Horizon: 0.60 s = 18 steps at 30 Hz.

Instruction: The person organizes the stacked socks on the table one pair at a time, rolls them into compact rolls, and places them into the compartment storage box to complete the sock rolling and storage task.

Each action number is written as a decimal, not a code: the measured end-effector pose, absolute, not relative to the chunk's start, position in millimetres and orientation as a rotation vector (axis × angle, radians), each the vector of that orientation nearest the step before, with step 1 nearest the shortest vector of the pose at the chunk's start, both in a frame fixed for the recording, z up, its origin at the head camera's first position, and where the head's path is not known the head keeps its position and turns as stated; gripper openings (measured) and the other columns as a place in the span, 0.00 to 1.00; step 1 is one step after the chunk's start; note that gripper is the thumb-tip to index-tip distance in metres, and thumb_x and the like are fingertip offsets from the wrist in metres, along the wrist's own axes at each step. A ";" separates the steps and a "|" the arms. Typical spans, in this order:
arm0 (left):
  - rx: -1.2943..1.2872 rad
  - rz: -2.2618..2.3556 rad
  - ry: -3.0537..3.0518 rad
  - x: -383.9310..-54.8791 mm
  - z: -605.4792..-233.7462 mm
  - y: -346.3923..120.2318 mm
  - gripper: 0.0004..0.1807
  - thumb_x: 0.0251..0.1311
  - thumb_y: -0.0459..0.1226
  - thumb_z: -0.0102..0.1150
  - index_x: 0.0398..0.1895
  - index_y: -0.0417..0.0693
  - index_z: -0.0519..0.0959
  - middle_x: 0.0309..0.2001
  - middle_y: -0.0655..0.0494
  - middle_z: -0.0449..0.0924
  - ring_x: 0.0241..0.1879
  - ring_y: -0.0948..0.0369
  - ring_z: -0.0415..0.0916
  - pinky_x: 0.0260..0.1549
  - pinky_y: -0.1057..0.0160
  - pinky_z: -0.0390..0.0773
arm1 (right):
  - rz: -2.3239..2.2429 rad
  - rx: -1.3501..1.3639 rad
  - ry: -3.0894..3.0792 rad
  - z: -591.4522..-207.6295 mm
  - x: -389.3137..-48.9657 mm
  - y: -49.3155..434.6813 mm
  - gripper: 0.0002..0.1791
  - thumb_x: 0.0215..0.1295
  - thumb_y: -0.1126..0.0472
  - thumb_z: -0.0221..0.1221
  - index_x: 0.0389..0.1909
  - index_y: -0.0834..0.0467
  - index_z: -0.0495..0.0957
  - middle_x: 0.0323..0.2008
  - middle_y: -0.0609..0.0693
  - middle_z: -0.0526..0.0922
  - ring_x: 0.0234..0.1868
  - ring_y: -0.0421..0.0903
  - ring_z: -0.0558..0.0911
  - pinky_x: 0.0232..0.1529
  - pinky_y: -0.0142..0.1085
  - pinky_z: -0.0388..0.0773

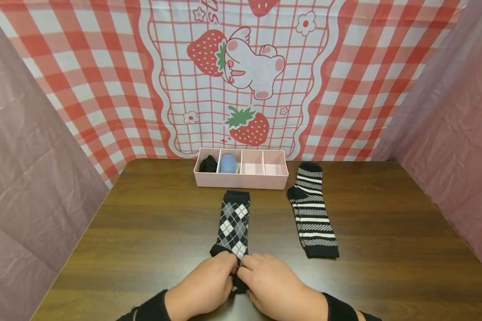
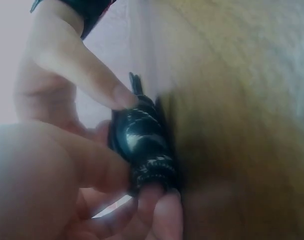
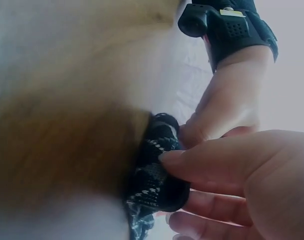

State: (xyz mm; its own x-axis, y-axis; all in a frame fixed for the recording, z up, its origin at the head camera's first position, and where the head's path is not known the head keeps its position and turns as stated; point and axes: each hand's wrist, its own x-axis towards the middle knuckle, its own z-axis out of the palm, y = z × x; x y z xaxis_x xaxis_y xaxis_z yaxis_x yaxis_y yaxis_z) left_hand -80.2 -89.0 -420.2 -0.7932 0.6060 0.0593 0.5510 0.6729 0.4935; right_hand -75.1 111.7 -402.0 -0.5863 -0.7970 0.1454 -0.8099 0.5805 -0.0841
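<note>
An argyle sock (image 1: 234,223) in black, grey and white lies on the table with its cuff toward the back. Both hands meet at its near end. My left hand (image 1: 202,281) pinches the left side of that end, and my right hand (image 1: 279,285) pinches the right side. In the left wrist view the gripped part of the sock (image 2: 144,137) looks folded into a thick bundle between thumbs and fingers. Its patterned side (image 3: 152,165) faces the right wrist camera, with the thumb pressed on it. Fingers hide part of the toe.
A pink divided box (image 1: 241,180) stands at the back, with a black bundle (image 1: 209,164) and a blue rolled bundle (image 1: 228,164) in its two left compartments. To the right lies a striped black-and-white sock (image 1: 314,214). A checked cloth (image 1: 104,80) hangs behind the wooden table (image 1: 385,232).
</note>
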 end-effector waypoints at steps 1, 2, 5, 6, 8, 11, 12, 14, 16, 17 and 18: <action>0.960 0.755 2.771 -80.2 -420.5 -89.0 0.10 0.58 0.28 0.57 0.30 0.53 0.72 0.30 0.64 0.68 0.27 0.69 0.65 0.26 0.69 0.71 | 0.200 1.389 -2.709 -402.3 -75.5 111.5 0.11 0.56 0.58 0.72 0.39 0.52 0.83 0.33 0.40 0.72 0.34 0.37 0.71 0.33 0.33 0.72; 0.960 0.749 2.767 -80.0 -420.5 -89.0 0.10 0.57 0.28 0.58 0.30 0.53 0.72 0.31 0.64 0.68 0.26 0.69 0.65 0.26 0.69 0.71 | 0.190 1.394 -2.709 -402.8 -76.1 111.4 0.10 0.57 0.57 0.72 0.38 0.52 0.83 0.33 0.40 0.72 0.33 0.37 0.71 0.33 0.33 0.71; 0.974 0.724 2.763 -79.2 -419.9 -88.8 0.09 0.57 0.28 0.59 0.29 0.53 0.74 0.31 0.64 0.68 0.27 0.70 0.65 0.26 0.70 0.71 | 0.180 1.399 -2.720 -405.3 -77.6 111.3 0.09 0.57 0.55 0.72 0.36 0.51 0.83 0.33 0.39 0.74 0.33 0.37 0.72 0.33 0.33 0.71; 0.981 0.719 2.766 -79.0 -419.8 -88.7 0.09 0.57 0.29 0.60 0.28 0.53 0.74 0.31 0.64 0.68 0.27 0.70 0.65 0.26 0.70 0.71 | 0.180 1.397 -2.728 -406.1 -77.9 111.4 0.09 0.58 0.55 0.71 0.36 0.51 0.83 0.33 0.39 0.74 0.34 0.37 0.72 0.33 0.33 0.71; 0.993 0.710 2.771 -78.4 -419.5 -88.5 0.09 0.55 0.29 0.61 0.27 0.54 0.74 0.31 0.65 0.67 0.27 0.70 0.65 0.27 0.70 0.71 | 0.186 1.390 -2.745 -407.4 -78.3 111.7 0.09 0.58 0.54 0.71 0.35 0.51 0.83 0.33 0.39 0.75 0.34 0.36 0.73 0.33 0.33 0.72; 1.014 0.677 2.773 -77.9 -418.9 -88.2 0.08 0.54 0.32 0.64 0.27 0.55 0.75 0.31 0.66 0.66 0.27 0.70 0.65 0.28 0.69 0.72 | 0.204 1.378 -2.760 -409.0 -78.7 112.2 0.08 0.58 0.54 0.71 0.34 0.51 0.82 0.31 0.39 0.75 0.34 0.36 0.74 0.34 0.34 0.73; 1.022 0.662 2.764 -77.9 -418.3 -88.2 0.08 0.55 0.33 0.65 0.27 0.55 0.76 0.31 0.66 0.66 0.28 0.70 0.65 0.29 0.69 0.72 | 0.215 1.374 -2.765 -409.2 -78.8 112.6 0.08 0.58 0.54 0.71 0.33 0.51 0.82 0.31 0.39 0.75 0.33 0.36 0.74 0.33 0.34 0.73; 1.030 0.630 2.739 -77.4 -417.1 -88.5 0.07 0.55 0.37 0.68 0.30 0.54 0.78 0.33 0.67 0.67 0.30 0.70 0.66 0.32 0.68 0.74 | 0.252 1.365 -2.783 -409.3 -79.7 113.2 0.08 0.58 0.55 0.71 0.31 0.51 0.80 0.29 0.38 0.73 0.31 0.36 0.74 0.33 0.34 0.74; 1.024 0.610 2.707 -76.9 -415.5 -88.5 0.09 0.54 0.40 0.71 0.34 0.53 0.79 0.35 0.67 0.68 0.32 0.70 0.66 0.35 0.68 0.75 | 0.295 1.352 -2.798 -409.7 -81.0 113.7 0.08 0.58 0.56 0.70 0.30 0.50 0.80 0.29 0.38 0.73 0.30 0.36 0.75 0.34 0.35 0.75; 1.020 0.605 2.695 -76.5 -414.7 -88.4 0.11 0.54 0.41 0.72 0.35 0.53 0.79 0.36 0.67 0.68 0.33 0.70 0.67 0.37 0.68 0.75 | 0.317 1.347 -2.806 -409.9 -81.7 114.1 0.08 0.58 0.56 0.70 0.29 0.50 0.79 0.29 0.38 0.74 0.31 0.36 0.75 0.34 0.36 0.76; 1.014 0.600 2.684 -76.3 -414.0 -88.5 0.11 0.54 0.41 0.73 0.36 0.53 0.79 0.37 0.67 0.68 0.34 0.70 0.67 0.38 0.68 0.75 | 0.335 1.342 -2.814 -410.2 -82.6 114.4 0.07 0.58 0.57 0.70 0.29 0.50 0.79 0.29 0.38 0.74 0.31 0.36 0.76 0.36 0.36 0.77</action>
State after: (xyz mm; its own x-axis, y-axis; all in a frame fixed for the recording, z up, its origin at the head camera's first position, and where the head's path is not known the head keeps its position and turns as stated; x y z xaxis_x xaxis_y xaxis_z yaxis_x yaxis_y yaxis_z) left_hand -76.3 -88.5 -414.0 -0.7413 0.6692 -0.0513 0.5837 0.6806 0.4429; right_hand -82.6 114.4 -410.2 -0.6339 -0.7674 0.0966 -0.7686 0.6111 -0.1891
